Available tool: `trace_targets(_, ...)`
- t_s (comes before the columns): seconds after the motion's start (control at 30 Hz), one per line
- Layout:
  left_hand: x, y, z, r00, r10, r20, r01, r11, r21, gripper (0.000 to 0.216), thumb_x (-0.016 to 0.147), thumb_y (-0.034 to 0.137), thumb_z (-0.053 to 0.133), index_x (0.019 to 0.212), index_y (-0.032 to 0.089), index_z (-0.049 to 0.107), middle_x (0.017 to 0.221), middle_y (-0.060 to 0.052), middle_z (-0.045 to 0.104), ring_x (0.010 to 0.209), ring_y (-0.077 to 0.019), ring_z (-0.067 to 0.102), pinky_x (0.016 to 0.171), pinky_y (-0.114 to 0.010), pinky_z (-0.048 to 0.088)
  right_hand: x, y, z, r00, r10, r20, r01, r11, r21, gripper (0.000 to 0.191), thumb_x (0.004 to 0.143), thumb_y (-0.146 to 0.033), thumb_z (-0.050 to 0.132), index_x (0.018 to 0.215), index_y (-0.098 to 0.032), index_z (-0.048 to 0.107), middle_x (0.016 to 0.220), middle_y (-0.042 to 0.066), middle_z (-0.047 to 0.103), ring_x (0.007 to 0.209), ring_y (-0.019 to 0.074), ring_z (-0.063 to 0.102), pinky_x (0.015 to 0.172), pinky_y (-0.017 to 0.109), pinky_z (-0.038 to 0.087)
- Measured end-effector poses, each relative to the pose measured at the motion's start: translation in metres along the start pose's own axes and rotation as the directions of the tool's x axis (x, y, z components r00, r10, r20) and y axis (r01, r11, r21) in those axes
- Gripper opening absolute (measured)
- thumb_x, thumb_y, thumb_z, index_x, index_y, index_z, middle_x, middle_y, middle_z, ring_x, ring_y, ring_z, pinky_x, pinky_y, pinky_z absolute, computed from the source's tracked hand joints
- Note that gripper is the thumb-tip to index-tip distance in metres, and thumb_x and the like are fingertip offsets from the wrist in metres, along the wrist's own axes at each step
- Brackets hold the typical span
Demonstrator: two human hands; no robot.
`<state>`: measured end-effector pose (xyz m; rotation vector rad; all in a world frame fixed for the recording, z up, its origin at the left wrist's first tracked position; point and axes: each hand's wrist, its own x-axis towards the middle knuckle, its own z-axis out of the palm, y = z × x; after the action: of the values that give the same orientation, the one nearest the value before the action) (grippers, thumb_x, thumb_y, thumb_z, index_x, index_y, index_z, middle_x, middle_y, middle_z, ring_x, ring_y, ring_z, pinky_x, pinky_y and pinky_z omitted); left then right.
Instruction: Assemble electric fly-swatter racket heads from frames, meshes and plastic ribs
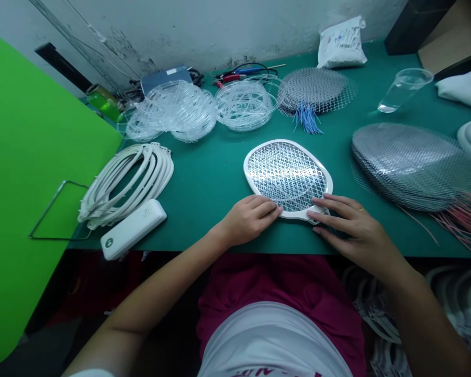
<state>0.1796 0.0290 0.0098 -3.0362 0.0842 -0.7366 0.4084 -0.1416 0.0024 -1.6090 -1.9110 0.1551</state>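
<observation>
A white swatter head frame with metal mesh (287,175) lies flat on the green table mat (208,183) in front of me. My left hand (248,219) rests at its near left rim, fingers curled and pressed on the frame's edge. My right hand (351,226) lies at the near right rim, fingers stretched over the frame's neck and the mesh edge. Both hands touch the frame and neither lifts it.
A stack of white frames (127,180) and a white box (133,229) lie left. Clear plastic rings (204,107) sit at the back. Mesh piles with blue wires (312,91) and red wires (414,165), a plastic cup (404,89) and a white bag (341,43) stand right.
</observation>
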Motion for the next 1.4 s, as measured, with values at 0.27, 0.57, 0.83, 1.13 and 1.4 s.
trace_targets(0.27,0.000,0.001,0.000,1.000,0.018,0.005,-0.018,1.000,0.009,0.020,0.100,0.014,0.052,0.119,0.012,0.059,0.106,-0.010,0.071,0.102,-0.0213,0.067,0.087,-0.037,0.057,-0.003,-0.002,-0.003,1.000,0.003,-0.005,-0.002,0.999,0.048,0.033,0.093,-0.016,0.060,0.124,-0.026,0.067,0.136,0.005,0.060,0.133,0.0272,0.047,0.107,0.048,0.046)
trace_targets(0.57,0.001,0.003,-0.002,0.999,0.027,0.025,-0.028,0.999,0.031,0.021,0.101,0.014,0.048,0.120,0.012,0.059,0.107,-0.011,0.072,0.103,-0.0215,0.067,0.090,-0.037,0.056,-0.006,-0.002,0.006,0.997,-0.009,-0.075,0.008,1.000,-0.010,0.030,0.093,-0.016,0.061,0.121,-0.024,0.069,0.133,0.006,0.063,0.132,0.0281,0.049,0.106,0.048,0.048)
trace_targets(0.83,-0.006,0.001,-0.006,0.996,-0.055,0.070,0.045,0.990,0.135,0.025,0.101,0.012,0.045,0.120,0.011,0.062,0.117,-0.012,0.071,0.112,-0.0241,0.066,0.103,-0.046,0.048,-0.001,-0.030,0.027,0.990,-0.024,-0.139,-0.015,0.961,-0.277,0.027,0.092,-0.016,0.061,0.117,-0.017,0.072,0.128,0.012,0.066,0.125,0.0324,0.056,0.097,0.045,0.054)
trace_targets(1.13,-0.004,-0.008,-0.017,0.827,-0.561,0.030,0.540,0.779,-0.318,0.020,0.095,0.022,0.055,0.106,0.020,0.072,0.109,-0.003,0.075,0.105,-0.0208,0.069,0.110,-0.045,0.041,0.019,-0.070,0.044,0.986,0.073,-0.149,-0.126,0.915,-0.384,0.029,0.093,-0.019,0.060,0.119,-0.015,0.072,0.125,0.014,0.067,0.115,0.0351,0.061,0.089,0.047,0.056)
trace_targets(1.4,0.008,-0.027,-0.033,0.757,-0.649,0.069,0.626,0.691,-0.362,0.024,0.099,0.031,0.054,0.096,0.020,0.074,0.097,-0.003,0.076,0.089,-0.0170,0.072,0.077,-0.024,0.058,0.028,-0.045,0.005,0.984,0.177,-0.006,-0.177,0.984,0.006,0.033,0.096,-0.043,0.054,0.119,-0.026,0.070,0.124,0.006,0.068,0.115,0.0285,0.061,0.090,0.047,0.055)
